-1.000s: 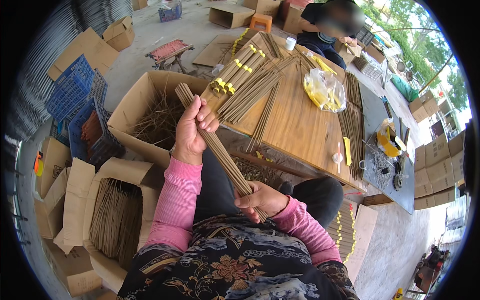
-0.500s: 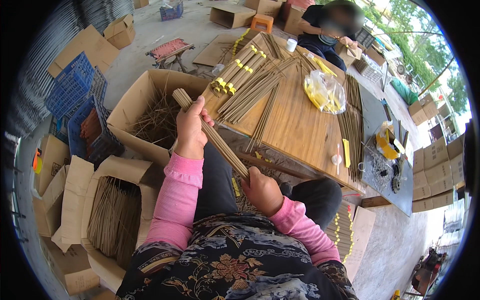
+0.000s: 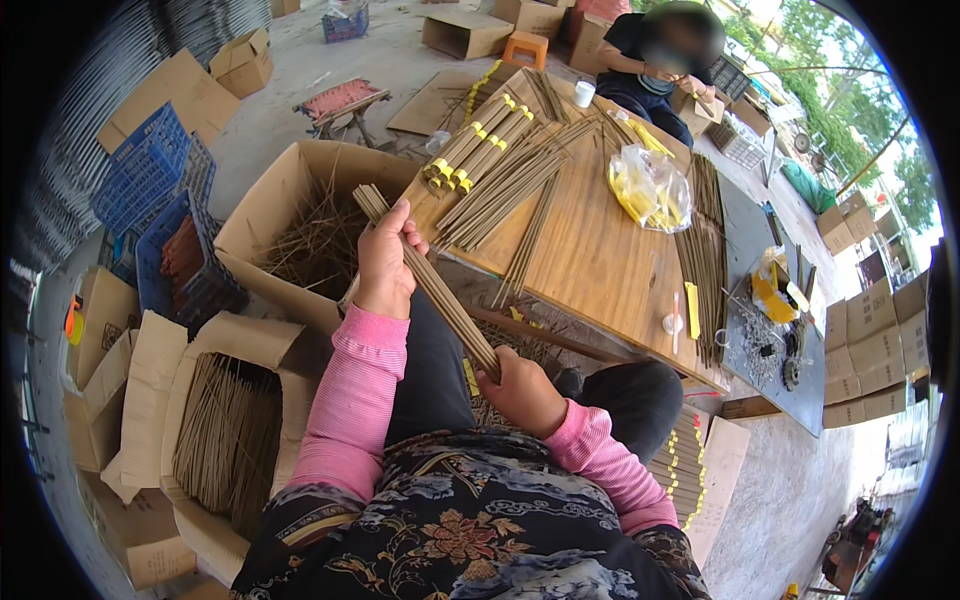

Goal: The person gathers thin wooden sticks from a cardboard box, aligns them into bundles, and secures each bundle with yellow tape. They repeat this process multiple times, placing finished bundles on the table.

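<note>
Across my lap slants a bundle of thin brown incense sticks (image 3: 442, 297). My left hand (image 3: 385, 262) is closed round its upper part, with the far stick ends poking out past the thumb. Wrapped about the lower end is my right hand (image 3: 526, 392), which hides the near tips. Just beyond, on the wooden table (image 3: 590, 270), lie loose incense sticks (image 3: 505, 190) in a spread pile. Beside that pile are several bundles bound with yellow bands (image 3: 480, 145).
Left of me stand an open carton of sticks (image 3: 225, 440) and a larger carton (image 3: 245, 235) with tangled sticks. Blue crates (image 3: 150, 165) are farther left. A plastic bag with yellow strips (image 3: 650, 190) lies on the table. Another person (image 3: 655, 75) sits at its far end.
Both my hands keep their hold on the bundle, which has shifted slightly. My right hand sits a little lower. The other person's hands have moved a little.
</note>
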A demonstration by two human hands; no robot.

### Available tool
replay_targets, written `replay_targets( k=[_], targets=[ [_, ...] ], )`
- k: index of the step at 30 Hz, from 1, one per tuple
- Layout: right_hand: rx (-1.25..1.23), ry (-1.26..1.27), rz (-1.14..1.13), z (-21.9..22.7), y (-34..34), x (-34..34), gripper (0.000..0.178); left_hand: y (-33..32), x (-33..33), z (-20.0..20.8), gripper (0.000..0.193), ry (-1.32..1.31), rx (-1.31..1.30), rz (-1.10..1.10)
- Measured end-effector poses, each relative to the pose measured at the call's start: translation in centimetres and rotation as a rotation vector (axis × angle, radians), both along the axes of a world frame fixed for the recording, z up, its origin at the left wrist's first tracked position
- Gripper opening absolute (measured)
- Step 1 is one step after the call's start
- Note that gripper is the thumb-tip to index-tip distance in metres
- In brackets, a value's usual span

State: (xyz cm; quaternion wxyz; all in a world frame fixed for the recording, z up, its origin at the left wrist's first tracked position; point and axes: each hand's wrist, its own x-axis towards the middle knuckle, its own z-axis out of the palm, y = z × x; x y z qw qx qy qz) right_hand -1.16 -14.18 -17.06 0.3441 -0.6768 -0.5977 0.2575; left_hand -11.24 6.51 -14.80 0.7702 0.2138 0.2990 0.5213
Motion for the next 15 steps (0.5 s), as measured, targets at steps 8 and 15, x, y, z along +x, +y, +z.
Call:
replay_targets(
  k=[8, 15],
  targets=[
    [-0.402, 0.651, 0.111, 2.2, 0.5, 0.3, 0.022, -4.0, 1.0, -0.5, 0.018, -0.179, -0.004, -0.352],
    [-0.044, 0.343, 0.062, 0.0, 0.5, 0.2, 0.022, -4.2, 1.4, 0.3, 0.019, -0.103, 0.049, -0.26]
  ],
)
